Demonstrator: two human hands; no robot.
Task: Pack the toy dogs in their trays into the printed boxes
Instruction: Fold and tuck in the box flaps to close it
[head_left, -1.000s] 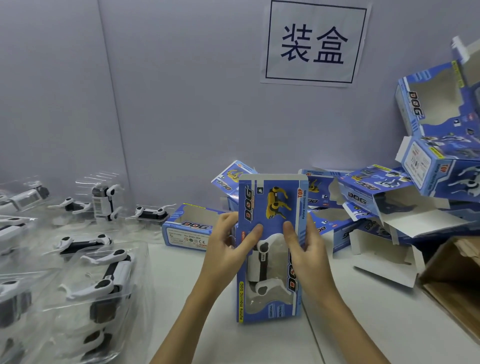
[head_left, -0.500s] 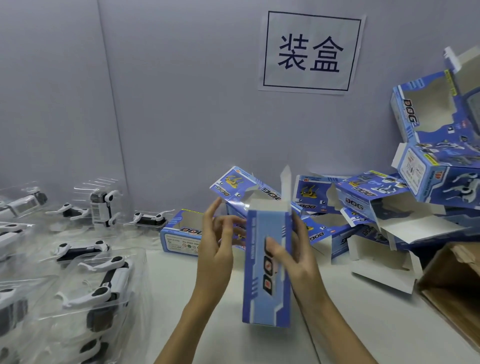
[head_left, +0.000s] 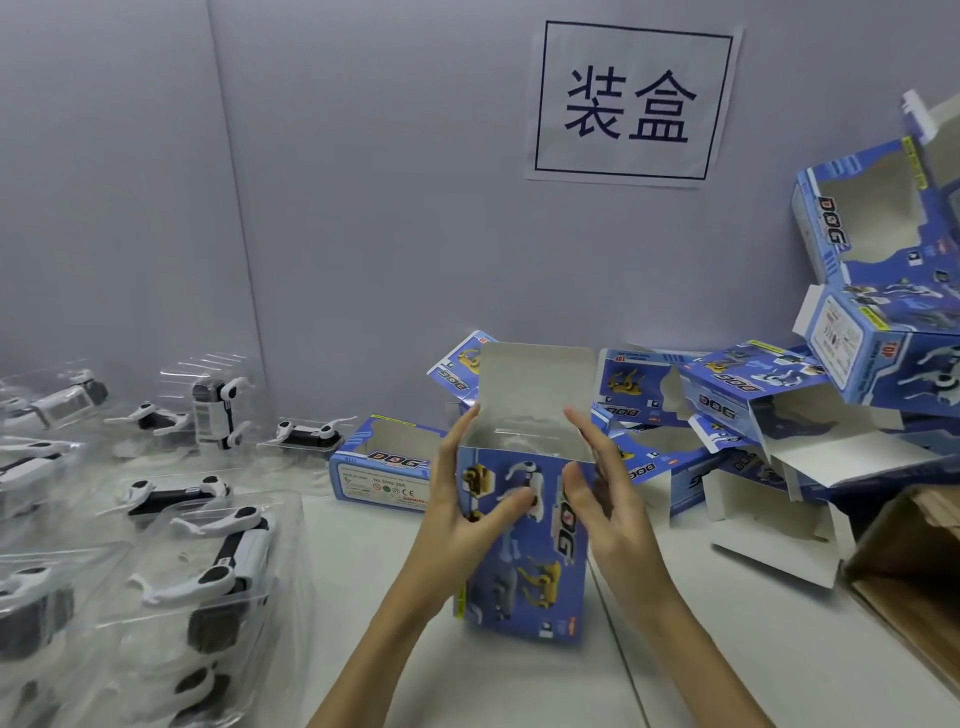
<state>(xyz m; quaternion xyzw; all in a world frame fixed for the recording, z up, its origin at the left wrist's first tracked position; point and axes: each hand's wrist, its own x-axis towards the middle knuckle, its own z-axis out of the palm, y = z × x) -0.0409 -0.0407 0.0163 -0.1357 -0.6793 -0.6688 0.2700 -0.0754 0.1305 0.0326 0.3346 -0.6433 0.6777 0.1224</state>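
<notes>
Here the blue printed cardboard box (head_left: 524, 540) is stood upright on the white surface (head_left: 727, 649), steadied by the left hand (head_left: 457, 525), thumb pressed on its front; the right hand (head_left: 608, 499) hovers relaxed, apparently just touching. The raised lid flap (head_left: 535, 384) should be folded squarely and tucked

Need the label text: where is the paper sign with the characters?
Head view, upper right of centre: the paper sign is on the grey wall, above the held box.

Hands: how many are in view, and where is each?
2. The left hand grips the left side of the upright, open-topped box, thumb across its front. The right hand is at the box's right edge, fingers straight.
</notes>
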